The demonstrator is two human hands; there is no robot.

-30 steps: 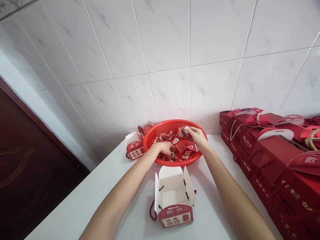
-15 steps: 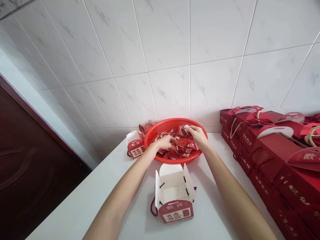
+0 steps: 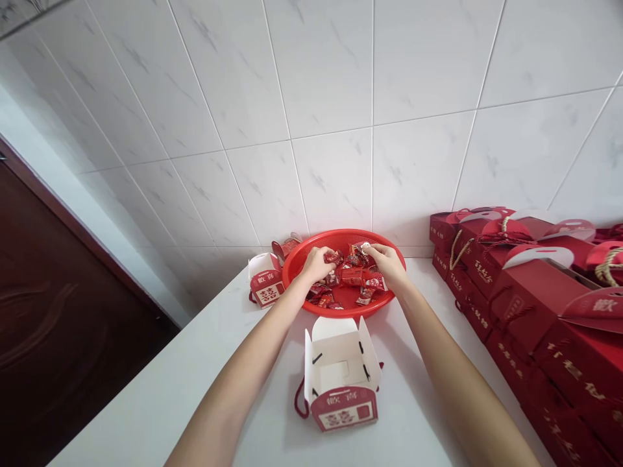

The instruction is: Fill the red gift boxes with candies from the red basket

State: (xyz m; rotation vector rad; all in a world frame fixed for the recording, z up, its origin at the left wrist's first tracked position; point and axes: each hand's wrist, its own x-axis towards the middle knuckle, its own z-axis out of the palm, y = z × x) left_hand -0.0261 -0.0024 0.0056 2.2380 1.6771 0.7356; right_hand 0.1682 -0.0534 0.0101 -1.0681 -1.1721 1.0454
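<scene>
Both hands are inside a red oval plastic basket [image 3: 288, 275] with wrapped candies [image 3: 351, 277] scattered over its bottom. My left hand [image 3: 317, 266] has its fingers closed on a red-wrapped candy [image 3: 333, 257] at the basket's left side. At the far right of the basket, my right hand [image 3: 388, 264] pinches another wrapped candy [image 3: 361, 249], partly covered by the fingers. In front of the basket, between my forearms, an open red and white gift box [image 3: 343, 415] stands with its flaps up and a dark red cord at its sides; its visible inside is white.
A second small red and white box [image 3: 267, 292] stands left of the basket, with a red item [image 3: 287, 246] behind it. Stacked red boxes [image 3: 511, 305] with rope handles line the right side. A tiled wall [image 3: 331, 175] rises behind the white table [image 3: 195, 395].
My left hand has moved back and up from the middle of the basket and now grips a candy; bare basket bottom shows where it was. My right hand has barely moved.
</scene>
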